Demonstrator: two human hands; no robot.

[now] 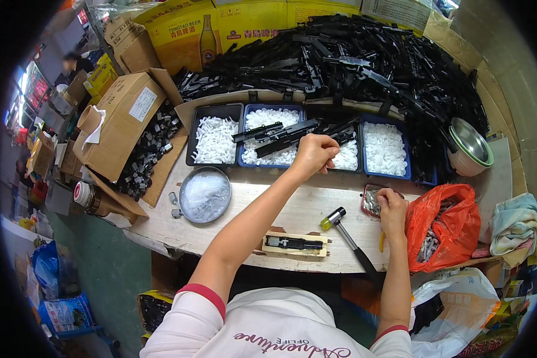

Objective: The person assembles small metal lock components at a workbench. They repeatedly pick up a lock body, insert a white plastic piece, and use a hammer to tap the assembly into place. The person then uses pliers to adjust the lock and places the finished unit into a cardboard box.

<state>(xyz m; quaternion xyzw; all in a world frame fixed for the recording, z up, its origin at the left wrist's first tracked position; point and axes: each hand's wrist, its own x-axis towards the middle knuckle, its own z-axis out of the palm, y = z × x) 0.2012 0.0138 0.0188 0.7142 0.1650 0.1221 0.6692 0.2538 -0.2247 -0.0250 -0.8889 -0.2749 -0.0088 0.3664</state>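
Observation:
My left hand (314, 156) is above the blue-rimmed trays in the middle, fingers curled in a pinch; whatever they hold, if anything, is too small to make out. Just beside it lie white plastic pieces (345, 156) and long black metal parts (286, 138) resting across the trays. My right hand (392, 209) reaches down at a small red tin (373, 200) of thin metal pins, its fingertips bunched at the tin's edge. Between my arms, a wooden block (322, 238) cradles a black and silver mechanism (292, 243). A hammer (347, 234) with a yellow-tipped head lies right of the block.
A large heap of black metal parts (352, 59) fills the back. A round metal dish (204, 194) stands left, near a carton (125, 119) of dark pieces. At right are a red plastic bag (459, 227), stacked bowls (471, 146) and a folded cloth (513, 224).

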